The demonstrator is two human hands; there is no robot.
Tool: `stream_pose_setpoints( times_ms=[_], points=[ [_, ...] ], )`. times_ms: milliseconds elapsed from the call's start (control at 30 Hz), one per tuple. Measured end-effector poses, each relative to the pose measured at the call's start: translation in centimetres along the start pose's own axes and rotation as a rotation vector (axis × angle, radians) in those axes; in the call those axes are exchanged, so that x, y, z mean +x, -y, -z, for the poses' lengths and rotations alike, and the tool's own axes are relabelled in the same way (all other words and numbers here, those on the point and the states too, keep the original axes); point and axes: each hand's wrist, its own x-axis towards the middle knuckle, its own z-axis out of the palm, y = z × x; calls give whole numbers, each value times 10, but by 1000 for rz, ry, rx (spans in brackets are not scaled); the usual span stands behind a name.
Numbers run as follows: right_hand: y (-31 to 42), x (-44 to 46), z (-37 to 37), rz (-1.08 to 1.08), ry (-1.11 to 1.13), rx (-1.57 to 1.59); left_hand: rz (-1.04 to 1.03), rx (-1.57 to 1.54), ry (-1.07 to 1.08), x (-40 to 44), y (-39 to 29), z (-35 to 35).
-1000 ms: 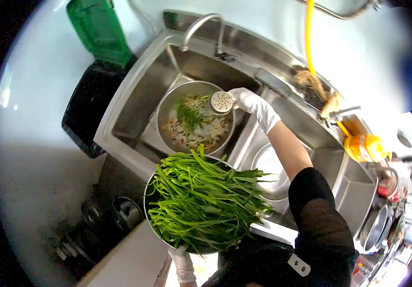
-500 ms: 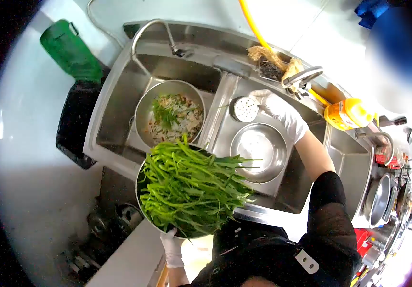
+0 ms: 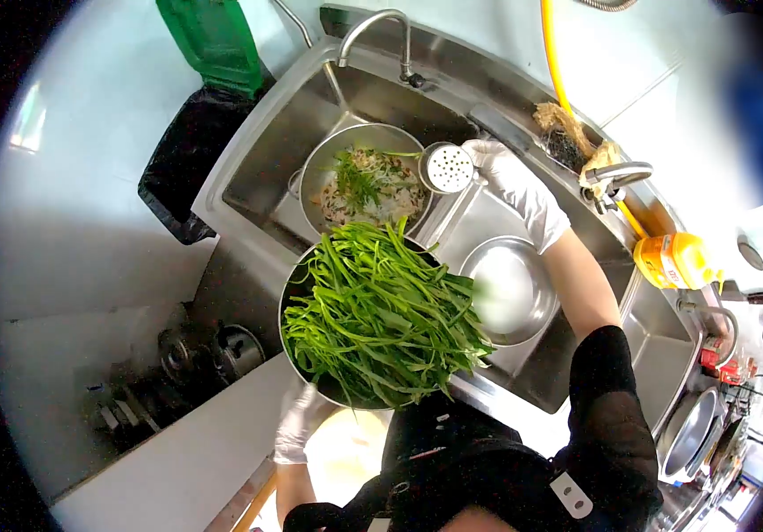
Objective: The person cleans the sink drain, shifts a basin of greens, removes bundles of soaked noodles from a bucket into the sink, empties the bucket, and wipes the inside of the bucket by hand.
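Greens (image 3: 386,315), long-leaved, remained, we noted, in a metal bowl (image 3: 296,289) the left hand (image 3: 296,426) gripped, the right (image 3: 514,188) clasping a perforated metal cup (image 3: 449,168), scraps (image 3: 410,195) already in a steel pot (image 3: 317,170).

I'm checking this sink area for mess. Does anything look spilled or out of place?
No spill stands out. One oddity: a thin green strand pokes out sideways beside the perforated utensil held in the right hand, looking stray. The green bin lid also stands open.
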Motion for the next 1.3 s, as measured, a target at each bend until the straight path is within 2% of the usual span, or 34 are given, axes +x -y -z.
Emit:
stream_pose_setpoints(
  times_ms=[33, 67, 100, 167, 200, 267, 300, 367, 433, 500, 533, 700, 833, 933, 967, 1067, 1100, 1233, 1267, 1300],
  points=[
    [0, 5, -2, 15, 3, -10, -123, 508, -50, 0, -17, 12],
    [1, 10, -6, 31, 5, -21, -172, 350, -440, 10, -14, 15],
    [3, 15, -6, 58, 129, -15, -385, 290, -594, 21, -32, 20],
    [6, 23, -15, 86, 159, 5, -574, 191, -750, 40, -62, 31],
    [12, 25, -23, 102, 175, 14, -689, 322, -756, 44, -98, 19],
    [20, 29, -34, 126, 223, 6, -959, 500, -632, 70, -144, 1],
    [25, 31, -40, 127, 234, -42, -928, 479, -548, 81, -165, -16],
    [25, 37, -51, 115, 218, -31, -1060, 589, -351, 115, -195, -42],
    [31, 39, -58, 141, 274, -78, -971, 502, -115, 150, -207, -63],
    [35, 41, -59, 149, 337, -86, -1004, 693, -97, 174, -214, -72],
    [36, 39, -63, 116, 289, -66, -1018, 754, -80, 184, -213, -75],
    [19, 54, -45, 161, 417, -103, -975, 727, -155, 217, -210, -83],
    [-3, 56, -31, -21, 230, 160, -919, 768, -247, 250, -208, -80],
    [-18, 57, -14, 6, 245, 278, -964, 639, -115, 274, -201, -79],
    [-20, 56, -12, -16, 196, 269, -773, 443, 53, 279, -199, -81],
    [-20, 54, -8, -31, 219, 251, -725, 85, 379, 268, -211, -87],
    [-17, 52, -9, -40, 245, 279, -637, 36, 482, 261, -215, -90],
    [-17, 55, -16, -52, 323, 347, -648, 293, 600, 242, -221, -105],
    [-21, 58, -15, -46, 331, 352, -569, 136, 628, 241, -218, -108],
    [-18, 55, -20, -34, 350, 421, -617, 269, 550, 235, -222, -109]
  ],
)
